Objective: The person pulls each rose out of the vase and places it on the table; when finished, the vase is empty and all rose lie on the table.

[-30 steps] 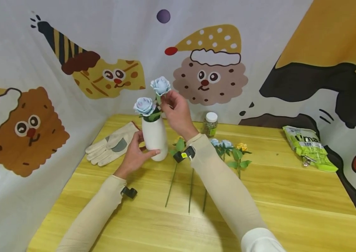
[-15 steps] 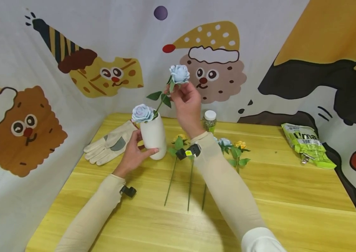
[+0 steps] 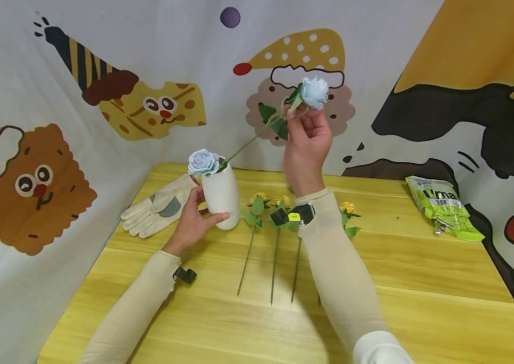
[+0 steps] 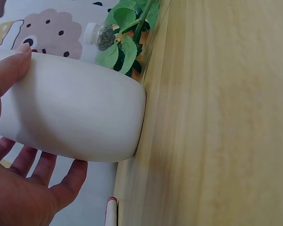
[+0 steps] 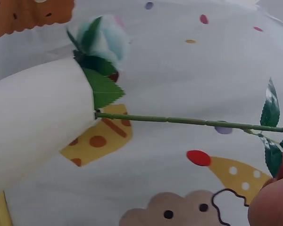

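A white vase (image 3: 221,197) stands on the wooden table, with my left hand (image 3: 193,222) curled round its lower part. One pale blue rose (image 3: 204,163) sits in the vase, its bloom at the mouth. Up and to the right, my right hand (image 3: 308,139) pinches a second pale blue rose (image 3: 314,93) just below the bloom. Its long stem (image 5: 179,120) slants down to the vase mouth, where the lower end is hidden inside. In the left wrist view the thumb and fingertips (image 4: 70,181) lie on opposite sides of the vase.
Several yellow and other roses (image 3: 257,207) lie side by side right of the vase, partly under my right forearm. A work glove (image 3: 161,207) lies left of the vase. A green snack bag (image 3: 445,210) is at the right. A lidded jar (image 4: 99,36) stands behind the flowers.
My right hand has moved up and to the right, drawing one blue rose mostly out of the vase. The left hand still holds the vase in place.
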### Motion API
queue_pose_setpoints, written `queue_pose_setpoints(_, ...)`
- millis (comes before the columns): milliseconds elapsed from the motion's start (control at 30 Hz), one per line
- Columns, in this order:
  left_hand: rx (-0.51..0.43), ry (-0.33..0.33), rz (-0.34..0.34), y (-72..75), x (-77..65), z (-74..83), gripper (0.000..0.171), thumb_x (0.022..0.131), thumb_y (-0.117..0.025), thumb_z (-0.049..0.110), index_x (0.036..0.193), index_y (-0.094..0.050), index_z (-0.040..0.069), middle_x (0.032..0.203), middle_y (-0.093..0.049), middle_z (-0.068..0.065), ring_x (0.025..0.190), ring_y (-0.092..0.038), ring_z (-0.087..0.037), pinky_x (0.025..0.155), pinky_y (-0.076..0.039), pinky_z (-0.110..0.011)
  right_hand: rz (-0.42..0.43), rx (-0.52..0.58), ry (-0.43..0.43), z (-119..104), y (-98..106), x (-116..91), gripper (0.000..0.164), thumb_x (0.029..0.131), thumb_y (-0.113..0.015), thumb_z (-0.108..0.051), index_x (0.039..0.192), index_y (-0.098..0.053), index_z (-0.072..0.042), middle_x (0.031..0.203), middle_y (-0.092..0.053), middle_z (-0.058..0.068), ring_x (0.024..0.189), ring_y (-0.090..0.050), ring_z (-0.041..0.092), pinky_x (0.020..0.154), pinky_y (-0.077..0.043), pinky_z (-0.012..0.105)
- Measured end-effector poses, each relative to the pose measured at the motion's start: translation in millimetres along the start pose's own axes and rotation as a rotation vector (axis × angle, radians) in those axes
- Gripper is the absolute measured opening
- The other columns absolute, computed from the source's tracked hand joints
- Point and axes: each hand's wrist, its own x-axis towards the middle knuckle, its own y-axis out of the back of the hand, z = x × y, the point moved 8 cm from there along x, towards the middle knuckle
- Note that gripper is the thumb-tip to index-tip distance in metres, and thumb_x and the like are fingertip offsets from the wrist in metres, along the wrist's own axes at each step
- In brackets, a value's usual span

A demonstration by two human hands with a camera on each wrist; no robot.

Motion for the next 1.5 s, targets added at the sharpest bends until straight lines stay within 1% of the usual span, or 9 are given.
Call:
queue_pose_setpoints(167, -0.004, 0.003, 0.000, -0.1, -0.3, 1.4, 0.085, 0.084, -0.093, 0.025, 0.150, -0.041, 0.012, 0.144, -0.052, -0.013, 0.131, -0.053, -0.030, 0.108, -0.052, -0.061, 0.068, 0.066, 0.015, -14, 15, 1, 0.023, 0.097, -0.057, 0.018, 0.095, -0.067, -0.003, 0.092, -0.072, 0.008, 0.090, -0.074, 0.019, 0.081, -0.058, 0.025)
queue_pose_setpoints(367, -0.005, 0.004, -0.002, 0.0, -0.4, 1.5, 0.085, 0.085, -0.092, 0.025, 0.151, -0.040, 0.012, 0.144, -0.052, -0.013, 0.132, -0.053, -0.029, 0.110, -0.051, -0.061, 0.114, 0.157, 0.047, -36, 35, 3, 0.013, 0.097, -0.060, 0.016, 0.098, -0.064, 0.004, 0.092, -0.071, 0.014, 0.088, -0.072, 0.022, 0.081, -0.060, 0.028)
queue_pose_setpoints(533, -0.007, 0.004, -0.004, -0.7, -0.7, 2.0, 0.085, 0.085, -0.092, 0.025, 0.151, -0.040, 0.011, 0.144, -0.052, -0.013, 0.132, -0.053, -0.030, 0.109, -0.051, -0.061, 0.147, 0.179, 0.072, -55, 58, 4, 0.009, 0.099, -0.061, 0.014, 0.099, -0.064, 0.006, 0.092, -0.071, 0.018, 0.083, -0.072, 0.024, 0.084, -0.062, 0.031)
queue_pose_setpoints(667, 0.000, -0.001, 0.002, -1.0, -0.7, 3.1, 0.084, 0.084, -0.092, 0.025, 0.149, -0.041, 0.012, 0.143, -0.053, -0.012, 0.131, -0.053, -0.030, 0.109, -0.051, -0.061, 0.143, 0.150, 0.083, -66, 78, 4, 0.004, 0.098, -0.066, 0.009, 0.101, -0.065, 0.006, 0.093, -0.070, 0.018, 0.081, -0.072, 0.025, 0.085, -0.062, 0.033)
queue_pose_setpoints(833, 0.003, -0.003, 0.001, -1.9, -1.7, 3.1, 0.083, 0.085, -0.092, 0.024, 0.149, -0.040, 0.010, 0.143, -0.052, -0.013, 0.131, -0.053, -0.033, 0.109, -0.052, -0.061, 0.146, 0.074, 0.061, -67, 104, -2, 0.007, 0.097, -0.070, 0.006, 0.096, -0.065, 0.001, 0.093, -0.068, 0.015, 0.079, -0.068, 0.021, 0.078, -0.058, 0.029)
queue_pose_setpoints(1033, 0.001, 0.002, 0.006, -2.5, -2.1, 3.4, 0.083, 0.085, -0.092, 0.024, 0.148, -0.041, 0.011, 0.142, -0.052, -0.012, 0.130, -0.053, -0.031, 0.108, -0.052, -0.060, 0.135, -0.015, 0.025, -64, 129, -12, 0.013, 0.096, -0.066, 0.011, 0.091, -0.062, -0.001, 0.092, -0.064, 0.013, 0.084, -0.068, 0.022, 0.072, -0.056, 0.025)
queue_pose_setpoints(1300, 0.000, 0.001, 0.000, -3.2, -2.0, 1.6, 0.084, 0.085, -0.092, 0.025, 0.150, -0.040, 0.012, 0.143, -0.051, -0.012, 0.130, -0.053, -0.030, 0.109, -0.052, -0.061, 0.114, -0.219, -0.065, -59, 155, -30, 0.013, 0.098, -0.064, 0.010, 0.093, -0.066, -0.001, 0.085, -0.068, 0.008, 0.081, -0.070, 0.019, 0.069, -0.057, 0.025)
queue_pose_setpoints(1400, -0.002, 0.002, -0.003, -2.6, -1.6, -0.8, 0.084, 0.086, -0.091, 0.026, 0.151, -0.040, 0.013, 0.144, -0.051, -0.012, 0.132, -0.053, -0.031, 0.110, -0.052, -0.060, 0.080, -0.312, -0.078, -59, 163, -37, 0.011, 0.099, -0.064, 0.009, 0.096, -0.070, 0.000, 0.085, -0.071, 0.006, 0.082, -0.071, 0.017, 0.071, -0.057, 0.024)
queue_pose_setpoints(1500, -0.009, 0.005, -0.005, -2.3, -1.5, -1.1, 0.085, 0.086, -0.091, 0.027, 0.152, -0.040, 0.013, 0.145, -0.051, -0.012, 0.133, -0.052, -0.032, 0.110, -0.051, -0.060, 0.048, -0.381, -0.111, -60, 171, -45, 0.010, 0.100, -0.065, 0.008, 0.098, -0.072, 0.001, 0.086, -0.073, 0.005, 0.080, -0.070, 0.015, 0.069, -0.057, 0.022)
